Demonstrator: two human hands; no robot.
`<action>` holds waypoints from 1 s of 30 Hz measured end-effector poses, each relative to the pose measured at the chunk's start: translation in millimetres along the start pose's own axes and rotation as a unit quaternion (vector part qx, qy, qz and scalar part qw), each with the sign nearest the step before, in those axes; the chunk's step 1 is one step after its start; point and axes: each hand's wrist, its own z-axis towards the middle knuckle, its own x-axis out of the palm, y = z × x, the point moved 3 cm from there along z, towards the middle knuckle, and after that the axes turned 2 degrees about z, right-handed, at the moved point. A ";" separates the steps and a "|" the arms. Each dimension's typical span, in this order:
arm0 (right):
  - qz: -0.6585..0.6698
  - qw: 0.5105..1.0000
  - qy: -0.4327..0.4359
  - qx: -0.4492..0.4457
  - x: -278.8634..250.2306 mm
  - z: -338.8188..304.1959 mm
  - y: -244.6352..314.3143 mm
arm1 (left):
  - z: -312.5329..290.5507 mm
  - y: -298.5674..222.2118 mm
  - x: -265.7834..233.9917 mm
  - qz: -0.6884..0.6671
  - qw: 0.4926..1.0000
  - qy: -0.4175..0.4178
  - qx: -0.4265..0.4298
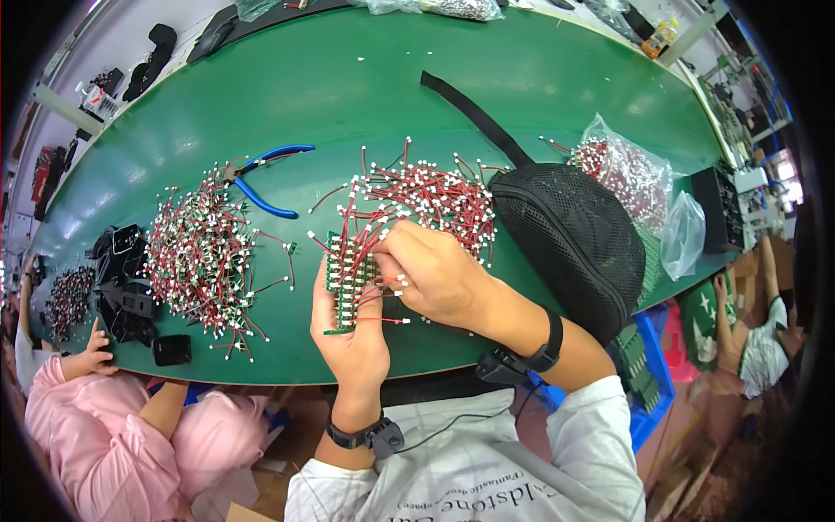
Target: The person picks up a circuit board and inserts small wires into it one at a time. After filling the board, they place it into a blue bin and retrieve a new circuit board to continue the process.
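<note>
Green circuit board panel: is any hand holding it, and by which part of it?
The left hand holds the green circuit board panel by its long edges. The right hand is at its red wires; any grip there is hidden.

One held board (346,291), one pliers (258,202)

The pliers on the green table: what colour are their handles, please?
Both handles are blue; they show best in the head view.
</note>
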 end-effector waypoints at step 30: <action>-0.112 0.991 0.044 -0.054 -2.6 -4.7 -0.2 | 1.9 -5.3 -2.1 0.069 0.996 0.052 -0.022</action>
